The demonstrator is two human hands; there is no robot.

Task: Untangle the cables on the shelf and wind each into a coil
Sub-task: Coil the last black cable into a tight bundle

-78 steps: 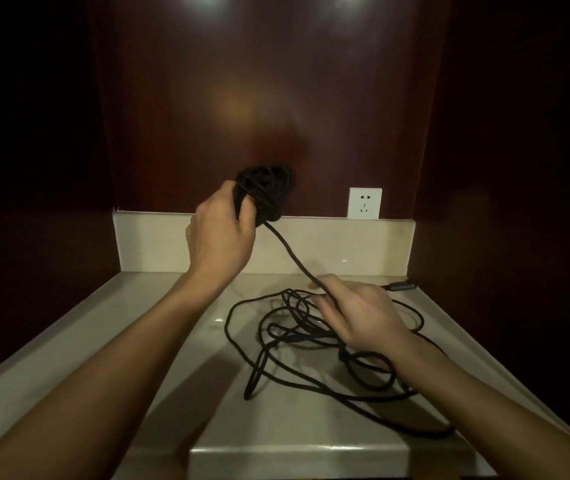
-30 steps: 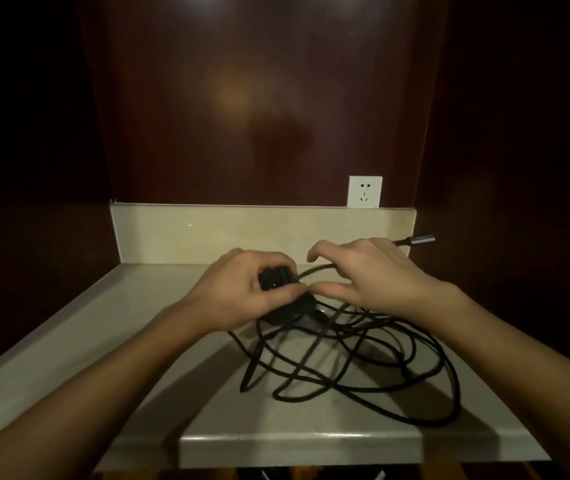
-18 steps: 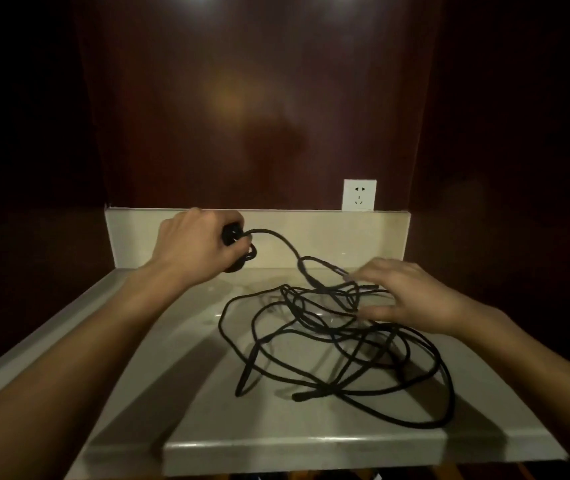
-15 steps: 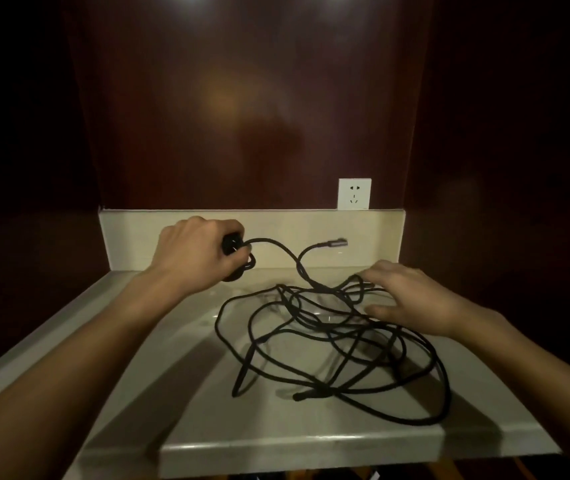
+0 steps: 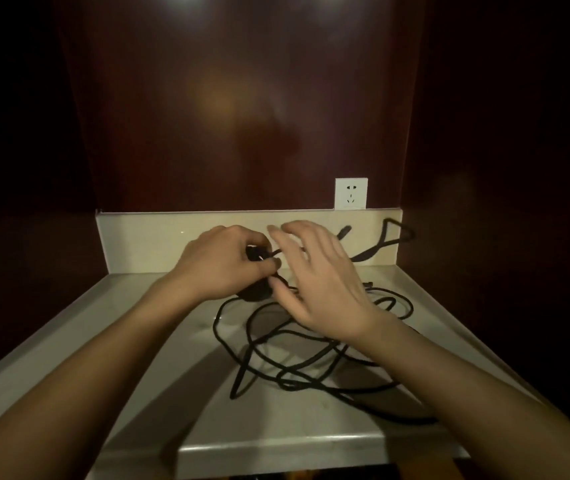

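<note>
A small black coil of cable (image 5: 255,292) is gripped in my left hand (image 5: 223,268) just above the pale shelf (image 5: 159,327), near the back. My right hand (image 5: 321,285) hovers beside it with fingers spread and slightly blurred, a strand running between the two hands. Whether it pinches that strand is unclear. A loose black tangle of cable (image 5: 311,362) sprawls over the middle and right of the shelf. One cable end (image 5: 394,237) swings in the air by the right wall.
A white wall socket (image 5: 351,194) sits above the pale backsplash (image 5: 159,233) at the back right. Dark wooden panels close in the niche at the back and on both sides. The shelf's front edge (image 5: 276,455) lies near the bottom.
My right hand has lifted off the tangle and come left to meet my left hand at the coil. The free cable end has whipped up toward the right wall.
</note>
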